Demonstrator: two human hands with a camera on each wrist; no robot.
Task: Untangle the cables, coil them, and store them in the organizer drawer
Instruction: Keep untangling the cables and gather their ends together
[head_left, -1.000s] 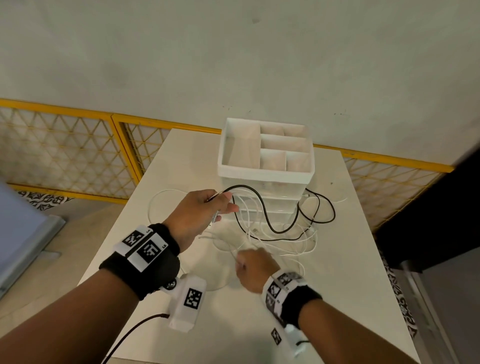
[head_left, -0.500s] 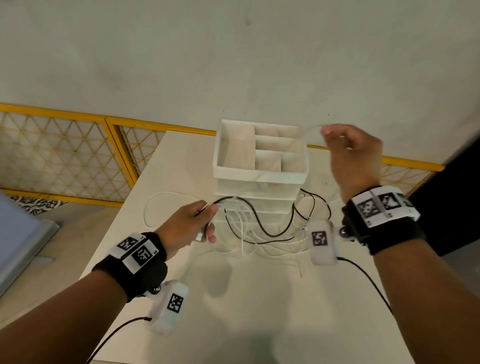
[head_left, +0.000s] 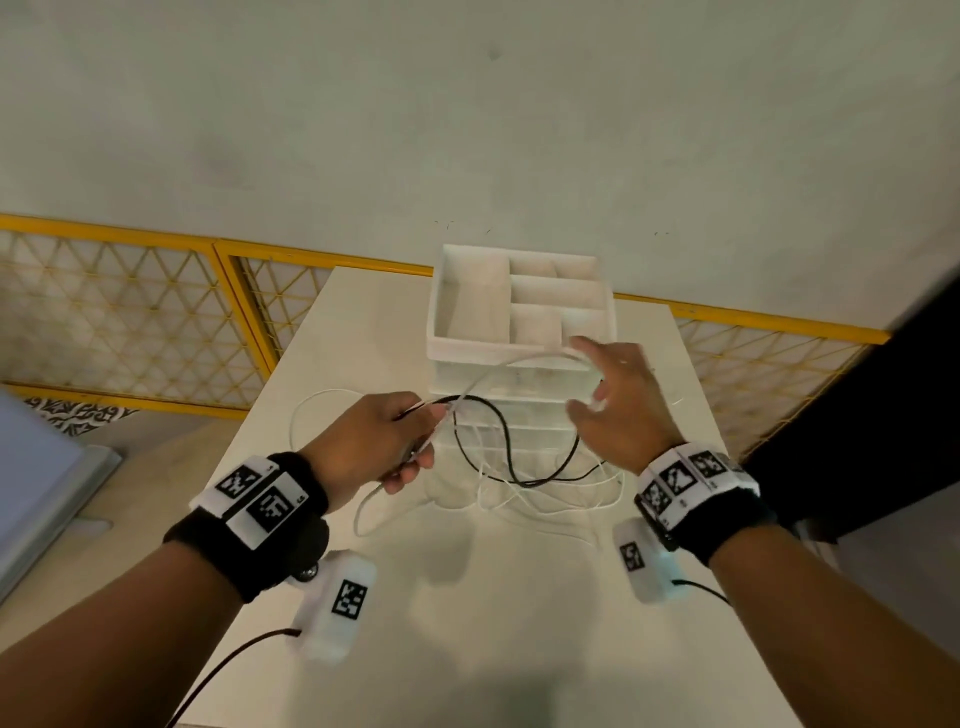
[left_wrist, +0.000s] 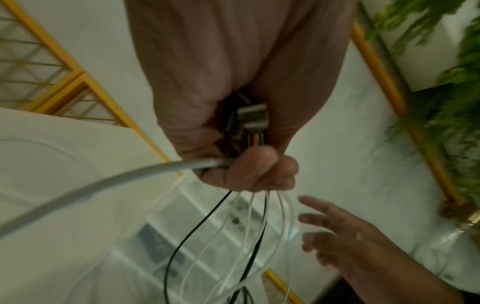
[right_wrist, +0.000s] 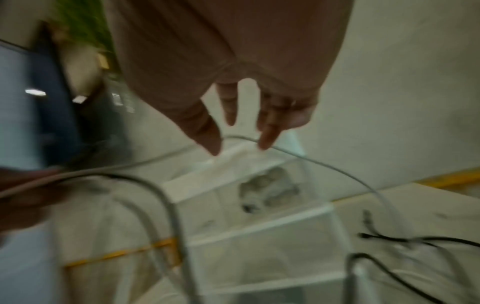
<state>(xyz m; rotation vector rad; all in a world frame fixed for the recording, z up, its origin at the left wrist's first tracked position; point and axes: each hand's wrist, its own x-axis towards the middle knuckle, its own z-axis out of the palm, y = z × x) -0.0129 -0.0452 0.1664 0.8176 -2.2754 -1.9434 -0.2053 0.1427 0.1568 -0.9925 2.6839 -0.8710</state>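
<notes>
My left hand (head_left: 421, 441) grips a bundle of white and black cables beside the organizer; the left wrist view shows metal plugs (left_wrist: 253, 117) in the fist (left_wrist: 259, 174). A black cable (head_left: 498, 447) loops down onto the table amid tangled white cables (head_left: 545, 499). One white strand (head_left: 509, 364) rises from my left hand to my right hand (head_left: 587, 379), whose fingers are spread and straight. In the right wrist view that strand (right_wrist: 324, 162) lies across the fingertips of my right hand (right_wrist: 241, 139). The white organizer (head_left: 441, 312) has a compartment tray on top and drawers below.
The white table (head_left: 519, 623) stands against a pale wall. A yellow mesh fence (head_left: 130, 312) runs behind and to the left. A dark panel (head_left: 909, 415) stands at the right, and green plants (left_wrist: 441, 61) show in the left wrist view.
My right hand rose from the table with a white strand, then dropped from above the organizer to its front, fingers now spread. My left hand keeps its hold on the bundle.
</notes>
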